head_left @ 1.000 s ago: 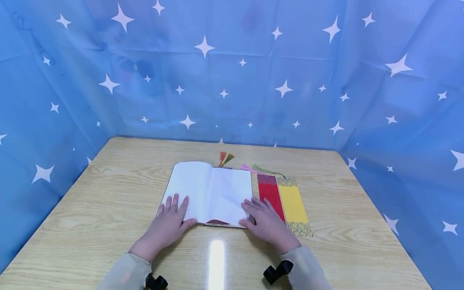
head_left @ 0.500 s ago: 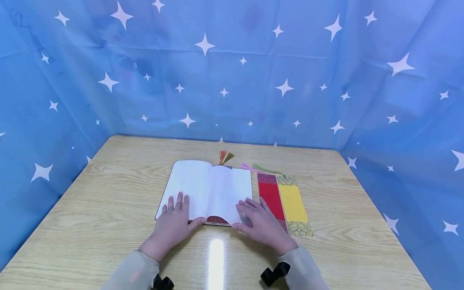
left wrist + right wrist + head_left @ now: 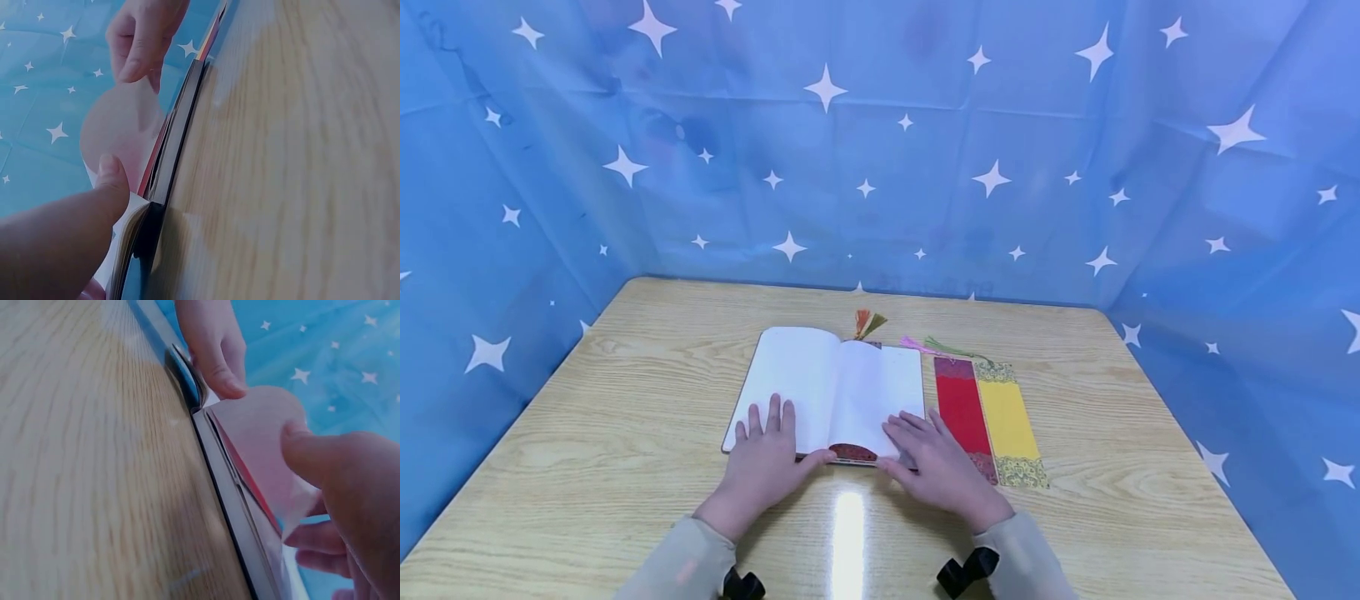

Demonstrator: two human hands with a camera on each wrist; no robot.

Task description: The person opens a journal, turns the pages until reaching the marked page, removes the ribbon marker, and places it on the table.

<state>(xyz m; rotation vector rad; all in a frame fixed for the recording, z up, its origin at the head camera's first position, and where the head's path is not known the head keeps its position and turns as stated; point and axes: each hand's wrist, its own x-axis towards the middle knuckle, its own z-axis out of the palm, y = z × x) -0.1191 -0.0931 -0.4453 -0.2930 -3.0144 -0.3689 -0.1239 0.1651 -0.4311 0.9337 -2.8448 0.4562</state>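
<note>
An open book [image 3: 797,367] with blank white pages lies on the table. My left hand [image 3: 763,462] rests with straight fingers on the left page, its thumb reaching toward the gutter. My right hand [image 3: 936,467] pinches the lower edge of a right-hand page [image 3: 262,425] between thumb and fingers. That page bows up in an arch, plain in both wrist views. Under the arch shows a dark red patterned bookmark [image 3: 853,452], mostly hidden by the page. Orange and olive tassels [image 3: 863,323] stick out past the book's top edge.
Right of the book lie a red bookmark [image 3: 961,408] and a yellow bookmark [image 3: 1009,417], with pink and green tassels [image 3: 955,347] at their far ends. A blue curtain with white stars [image 3: 880,150] stands around the wooden table [image 3: 625,375].
The right hand has shifted slightly left, and the page it holds has bowed up, uncovering more of the red bookmark beneath. The left hand has moved a little right, its thumb nearer the gutter.
</note>
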